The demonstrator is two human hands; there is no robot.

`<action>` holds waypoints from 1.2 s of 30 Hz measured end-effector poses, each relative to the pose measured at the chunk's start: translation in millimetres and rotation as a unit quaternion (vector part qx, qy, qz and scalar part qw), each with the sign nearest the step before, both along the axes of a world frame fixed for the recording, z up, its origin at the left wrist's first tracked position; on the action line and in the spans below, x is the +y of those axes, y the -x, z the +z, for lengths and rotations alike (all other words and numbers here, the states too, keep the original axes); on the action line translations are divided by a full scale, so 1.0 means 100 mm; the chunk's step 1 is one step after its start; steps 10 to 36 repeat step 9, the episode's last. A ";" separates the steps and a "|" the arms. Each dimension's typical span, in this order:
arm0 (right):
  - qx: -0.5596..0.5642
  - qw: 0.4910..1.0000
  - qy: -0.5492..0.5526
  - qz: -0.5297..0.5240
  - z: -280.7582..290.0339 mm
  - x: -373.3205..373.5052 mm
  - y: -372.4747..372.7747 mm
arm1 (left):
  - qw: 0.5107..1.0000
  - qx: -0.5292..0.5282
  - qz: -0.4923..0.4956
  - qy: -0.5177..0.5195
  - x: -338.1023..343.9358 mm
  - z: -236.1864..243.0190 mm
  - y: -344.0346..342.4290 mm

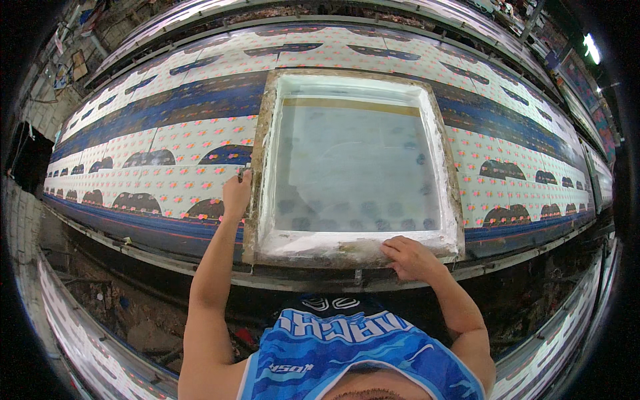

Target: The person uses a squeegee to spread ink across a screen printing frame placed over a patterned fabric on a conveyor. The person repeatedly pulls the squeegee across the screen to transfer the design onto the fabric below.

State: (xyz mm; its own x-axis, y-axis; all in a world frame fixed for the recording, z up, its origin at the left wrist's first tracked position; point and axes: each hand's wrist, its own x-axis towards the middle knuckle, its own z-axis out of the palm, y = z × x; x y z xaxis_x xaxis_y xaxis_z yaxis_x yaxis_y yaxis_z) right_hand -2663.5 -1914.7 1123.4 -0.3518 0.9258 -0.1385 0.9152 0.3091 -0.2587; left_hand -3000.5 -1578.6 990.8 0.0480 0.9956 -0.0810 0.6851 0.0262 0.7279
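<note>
A screen printing frame (357,260) lies over the printed fabric on the long table in front of me. Its wooden rim is worn and smeared white, and pale mesh fills the middle, with a brownish strip along the far side. At the frame's left rail, my left hand (237,195) is closed on its edge, close to a small metal piece (247,169). My right hand (413,259) grips the near rail toward its right corner, fingers over the top. Around the frame spreads white fabric (180,180) with small pink-orange flowers, dark half-round shapes and dark blue bands.
The table's near rail (527,257) runs between my body and the fabric. More long tables with printed fabric stand beyond (220,15) and behind me (87,320). A bright lamp (591,49) shines at the far right. Rubble-strewn ground (143,313) shows below the table.
</note>
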 end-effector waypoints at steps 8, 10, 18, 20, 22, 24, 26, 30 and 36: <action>-0.100 0.978 0.015 -0.184 -0.15 0.36 0.50 | 0.999 -0.047 0.010 -0.009 0.08 -0.16 0.03; -0.088 0.977 0.029 -0.192 -0.15 0.38 0.51 | 0.998 -0.059 0.019 -0.033 0.09 -0.24 0.04; -0.088 0.977 0.029 -0.192 -0.15 0.38 0.51 | 0.998 -0.059 0.019 -0.033 0.09 -0.24 0.04; -0.088 0.977 0.029 -0.192 -0.15 0.38 0.51 | 0.998 -0.059 0.019 -0.033 0.09 -0.24 0.04; -0.088 0.977 0.029 -0.192 -0.15 0.38 0.51 | 0.998 -0.059 0.019 -0.033 0.09 -0.24 0.04; -0.088 0.977 0.029 -0.192 -0.15 0.38 0.51 | 0.998 -0.059 0.019 -0.033 0.09 -0.24 0.04; -0.088 0.977 0.029 -0.192 -0.15 0.38 0.51 | 0.998 -0.059 0.019 -0.033 0.09 -0.24 0.04; -0.088 0.977 0.029 -0.192 -0.15 0.38 0.51 | 0.998 -0.059 0.019 -0.033 0.09 -0.24 0.04; -0.088 0.977 0.029 -0.192 -0.15 0.38 0.51 | 0.998 -0.059 0.019 -0.033 0.09 -0.24 0.04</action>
